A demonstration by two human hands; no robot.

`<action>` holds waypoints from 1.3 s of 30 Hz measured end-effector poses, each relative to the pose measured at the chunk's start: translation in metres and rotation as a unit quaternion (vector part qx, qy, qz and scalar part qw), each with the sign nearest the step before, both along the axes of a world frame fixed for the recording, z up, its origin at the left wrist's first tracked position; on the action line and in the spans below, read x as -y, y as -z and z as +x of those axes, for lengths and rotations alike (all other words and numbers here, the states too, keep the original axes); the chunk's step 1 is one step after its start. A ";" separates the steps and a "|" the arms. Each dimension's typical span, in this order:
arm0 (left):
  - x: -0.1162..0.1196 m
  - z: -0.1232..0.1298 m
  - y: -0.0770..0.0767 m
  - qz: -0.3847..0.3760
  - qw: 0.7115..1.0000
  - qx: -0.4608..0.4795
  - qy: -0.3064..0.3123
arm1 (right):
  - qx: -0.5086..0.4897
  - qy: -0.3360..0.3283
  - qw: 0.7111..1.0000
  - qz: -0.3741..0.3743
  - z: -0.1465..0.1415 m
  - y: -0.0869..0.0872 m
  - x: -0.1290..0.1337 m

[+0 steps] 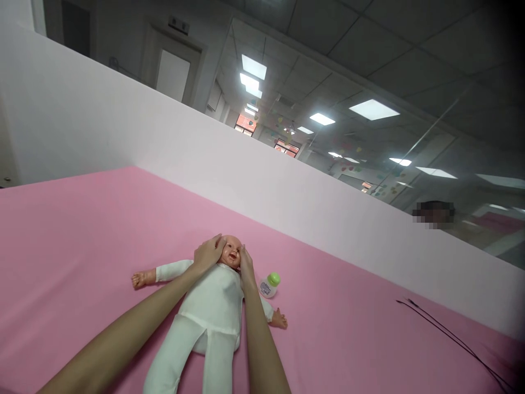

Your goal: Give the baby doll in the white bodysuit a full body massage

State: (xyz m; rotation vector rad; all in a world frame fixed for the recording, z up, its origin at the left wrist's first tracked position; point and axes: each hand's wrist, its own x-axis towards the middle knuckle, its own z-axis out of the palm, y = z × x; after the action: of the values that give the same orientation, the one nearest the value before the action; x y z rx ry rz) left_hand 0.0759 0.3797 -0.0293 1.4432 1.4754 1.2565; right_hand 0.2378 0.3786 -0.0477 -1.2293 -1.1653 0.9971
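Note:
A baby doll (213, 301) in white clothing lies on its back on a pink-covered surface, arms spread and face up. My left hand (209, 253) rests against the left side of the doll's head, fingers laid along its cheek and temple. Against the other side of the face lies my right hand (246, 265), seen edge-on with its fingers stretched out and partly hidden. The doll's face shows between my two hands. A small clear jar with a green lid (270, 285) stands just right of my right wrist, near the doll's arm.
Thin black cables (451, 334) lie at the right on the pink surface (344, 334). A low white partition (262, 180) runs behind it. Beyond the partition, a person's blurred head (435, 213) shows at the right, under ceiling lights.

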 end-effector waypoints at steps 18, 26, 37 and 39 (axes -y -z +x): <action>-0.011 -0.011 -0.005 -0.016 0.994 -0.104 0.017 | -0.063 -0.017 0.997 -0.028 -0.005 -0.015 0.005; -0.008 -0.009 -0.006 -0.011 0.995 -0.095 0.024 | -0.045 -0.011 0.998 -0.032 -0.007 -0.019 0.008; -0.006 -0.012 -0.009 -0.004 0.992 -0.114 0.045 | -0.056 -0.035 0.997 -0.032 -0.006 -0.017 0.006; -0.006 -0.011 -0.010 -0.008 0.990 -0.133 0.037 | -0.052 -0.024 0.998 -0.032 -0.005 -0.014 0.005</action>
State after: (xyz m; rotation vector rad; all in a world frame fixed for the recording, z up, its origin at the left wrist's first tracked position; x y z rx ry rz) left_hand 0.0647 0.3854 -0.0191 1.6914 1.5823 1.0351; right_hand 0.2327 0.3739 -0.0337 -1.1900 -1.0942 1.1295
